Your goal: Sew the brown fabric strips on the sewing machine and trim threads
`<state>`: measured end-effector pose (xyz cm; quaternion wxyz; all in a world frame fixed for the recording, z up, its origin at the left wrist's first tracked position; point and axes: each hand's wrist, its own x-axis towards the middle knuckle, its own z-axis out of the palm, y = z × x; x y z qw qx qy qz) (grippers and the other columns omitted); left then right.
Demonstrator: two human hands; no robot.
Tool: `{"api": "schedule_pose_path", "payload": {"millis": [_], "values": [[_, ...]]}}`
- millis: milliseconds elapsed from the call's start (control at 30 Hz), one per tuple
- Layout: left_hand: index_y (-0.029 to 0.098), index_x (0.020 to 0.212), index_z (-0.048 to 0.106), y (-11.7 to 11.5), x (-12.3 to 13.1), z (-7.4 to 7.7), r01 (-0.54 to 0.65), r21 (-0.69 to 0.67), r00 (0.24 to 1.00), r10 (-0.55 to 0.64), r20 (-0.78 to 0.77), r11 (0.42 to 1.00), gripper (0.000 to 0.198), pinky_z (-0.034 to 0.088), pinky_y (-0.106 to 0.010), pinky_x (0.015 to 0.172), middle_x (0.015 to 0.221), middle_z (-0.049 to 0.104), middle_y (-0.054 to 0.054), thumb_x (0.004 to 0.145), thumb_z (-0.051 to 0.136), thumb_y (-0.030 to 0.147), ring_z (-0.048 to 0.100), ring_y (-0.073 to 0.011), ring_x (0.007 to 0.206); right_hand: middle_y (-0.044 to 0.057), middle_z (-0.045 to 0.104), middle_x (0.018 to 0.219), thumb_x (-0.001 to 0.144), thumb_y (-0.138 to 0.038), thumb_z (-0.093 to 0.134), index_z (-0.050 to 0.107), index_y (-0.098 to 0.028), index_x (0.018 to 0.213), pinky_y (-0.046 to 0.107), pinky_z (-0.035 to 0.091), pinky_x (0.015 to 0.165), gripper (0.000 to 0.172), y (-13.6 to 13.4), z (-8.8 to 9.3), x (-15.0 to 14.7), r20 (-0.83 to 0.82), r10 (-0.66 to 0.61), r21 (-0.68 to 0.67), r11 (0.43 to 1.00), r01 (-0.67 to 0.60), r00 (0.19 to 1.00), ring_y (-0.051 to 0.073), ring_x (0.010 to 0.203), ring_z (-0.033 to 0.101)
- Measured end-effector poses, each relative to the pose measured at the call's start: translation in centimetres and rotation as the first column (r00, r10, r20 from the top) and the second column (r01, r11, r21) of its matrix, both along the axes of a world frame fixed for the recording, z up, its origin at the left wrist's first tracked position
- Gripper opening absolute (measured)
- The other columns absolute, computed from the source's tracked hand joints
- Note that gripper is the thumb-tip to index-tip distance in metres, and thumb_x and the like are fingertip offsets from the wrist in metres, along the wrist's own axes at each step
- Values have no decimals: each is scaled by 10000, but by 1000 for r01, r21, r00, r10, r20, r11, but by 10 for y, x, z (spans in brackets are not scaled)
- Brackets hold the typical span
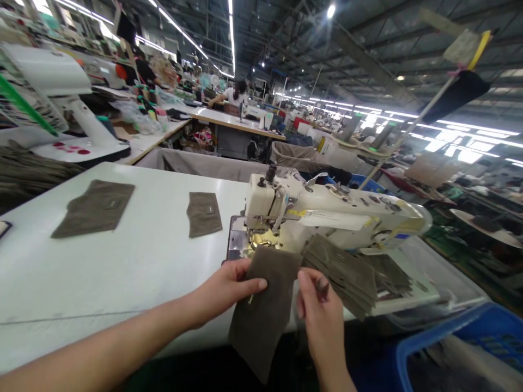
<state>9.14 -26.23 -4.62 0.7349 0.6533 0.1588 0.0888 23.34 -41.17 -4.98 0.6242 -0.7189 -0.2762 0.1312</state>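
A brown-olive fabric piece (267, 305) hangs over the table's front edge, with its top close to the sewing machine's needle area. My left hand (237, 283) grips its left side, thumb on top and fingers beneath. At the right edge of the same piece, my right hand (321, 305) is closed with thumb and finger pinched together. A small dark thing shows among the right hand's fingers, too little of it to name. Just beyond the cloth stands the cream sewing machine (265, 207). A stack of similar fabric pieces (343, 269) lies right of my right hand.
Two flat fabric pieces, one larger (96, 207) and one smaller (204, 214), lie on the white table (134, 272). A blue basket (445, 326) stands at lower right. A white fan (65, 81) is at left. Another person (235, 95) sits at a far table.
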Motion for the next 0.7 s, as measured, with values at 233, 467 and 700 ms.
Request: {"api": "schedule_pose_path", "payload": {"millis": [233, 467, 700], "values": [[184, 783, 658, 0, -10, 21, 319, 451, 946, -251, -205, 834, 67, 428, -198, 561, 717, 627, 23, 821, 614, 217, 576, -130, 652, 16, 679, 736, 826, -462, 678, 752, -217, 815, 229, 434, 504, 256, -7, 22, 10, 277, 314, -141, 948, -284, 908, 134, 555, 537], [176, 750, 670, 19, -16, 25, 267, 495, 958, -171, -232, 827, 102, 402, -203, 554, 693, 627, 24, 820, 646, 246, 556, -130, 637, 28, 696, 816, 819, -466, 694, 753, -216, 935, 235, 450, 528, 282, -2, 5, 5, 204, 308, -122, 950, -288, 929, 140, 585, 528], [180, 728, 694, 26, -13, 27, 311, 520, 946, -207, -249, 795, 178, 353, -214, 506, 630, 592, 33, 798, 712, 343, 507, -122, 578, 6, 636, 681, 850, -459, 651, 718, -218, 739, 243, 448, 568, 274, 0, 4, -1, 169, 279, -115, 958, -262, 945, 152, 616, 546]]}}
